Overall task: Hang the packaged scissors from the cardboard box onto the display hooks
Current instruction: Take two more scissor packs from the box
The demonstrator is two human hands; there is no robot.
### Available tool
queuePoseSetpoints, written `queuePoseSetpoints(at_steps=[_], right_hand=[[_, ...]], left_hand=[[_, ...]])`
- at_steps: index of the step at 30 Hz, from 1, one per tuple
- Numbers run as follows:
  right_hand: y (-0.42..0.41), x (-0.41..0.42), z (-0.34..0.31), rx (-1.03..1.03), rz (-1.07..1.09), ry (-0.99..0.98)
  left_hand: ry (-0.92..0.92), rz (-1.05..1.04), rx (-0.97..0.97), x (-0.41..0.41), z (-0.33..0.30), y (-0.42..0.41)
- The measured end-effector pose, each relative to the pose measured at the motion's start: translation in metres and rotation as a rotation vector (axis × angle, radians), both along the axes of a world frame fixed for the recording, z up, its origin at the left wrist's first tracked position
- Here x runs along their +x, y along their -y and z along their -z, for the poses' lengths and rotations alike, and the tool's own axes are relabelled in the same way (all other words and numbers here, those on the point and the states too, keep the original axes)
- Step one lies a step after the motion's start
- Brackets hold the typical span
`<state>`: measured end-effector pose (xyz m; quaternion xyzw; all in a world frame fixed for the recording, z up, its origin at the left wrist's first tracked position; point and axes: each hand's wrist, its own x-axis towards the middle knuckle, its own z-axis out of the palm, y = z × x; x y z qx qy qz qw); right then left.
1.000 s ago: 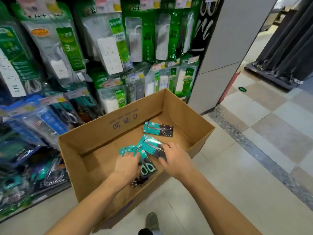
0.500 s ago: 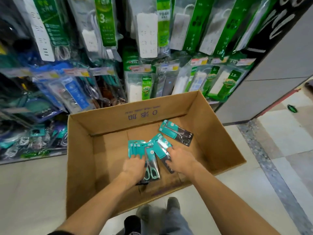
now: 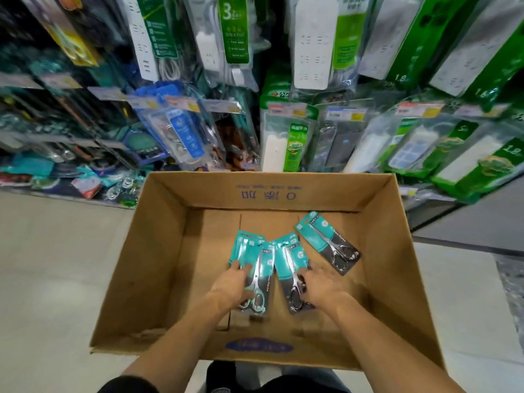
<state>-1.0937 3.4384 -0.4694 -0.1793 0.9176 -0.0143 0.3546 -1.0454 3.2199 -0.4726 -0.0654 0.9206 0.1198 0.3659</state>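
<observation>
An open cardboard box [image 3: 158, 251] sits on the floor below me. Inside lie teal-carded packaged scissors. My left hand [image 3: 232, 287] rests on a small fanned stack of scissor packs [image 3: 251, 251], fingers curled over its lower part. My right hand [image 3: 320, 287] grips the handle end of another scissor pack [image 3: 289, 259] beside that stack. A third scissor pack [image 3: 326, 242] lies loose and slanted at the right of the box floor. Display hooks [image 3: 181, 103] with price tags carry goods on the wall behind the box.
Packaged power strips [image 3: 312, 43] in green and white hang densely above and right of the box. Blue and teal packaged goods [image 3: 184, 134] hang at the left. Pale tiled floor [image 3: 51, 265] lies left of the box, a grey wall panel [image 3: 467, 222] at right.
The view swung left and down, so the box now sits square below me. Both hands stayed in the box, drawing the scissor packs slightly apart into two groups.
</observation>
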Motion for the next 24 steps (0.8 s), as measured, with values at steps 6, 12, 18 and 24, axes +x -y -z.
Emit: queuePoseSetpoints(at_steps=[6, 12, 18, 24], right_hand=[[-0.018, -0.013, 0.006, -0.137, 0.068, 0.021], [-0.029, -0.015, 0.015, -0.247, 0.264, 0.145], [-0.033, -0.020, 0.012, -0.391, 0.420, 0.234], [-0.044, -0.029, -0.001, -0.543, 0.480, 0.212]], left_hand=[[0.059, -0.177, 0.040, 0.005, -0.009, -0.005], [-0.024, -0.284, 0.102, 0.013, -0.022, 0.000], [-0.015, -0.411, 0.197, 0.016, -0.029, 0.010], [-0.127, -0.498, 0.357, 0.025, -0.038, 0.027]])
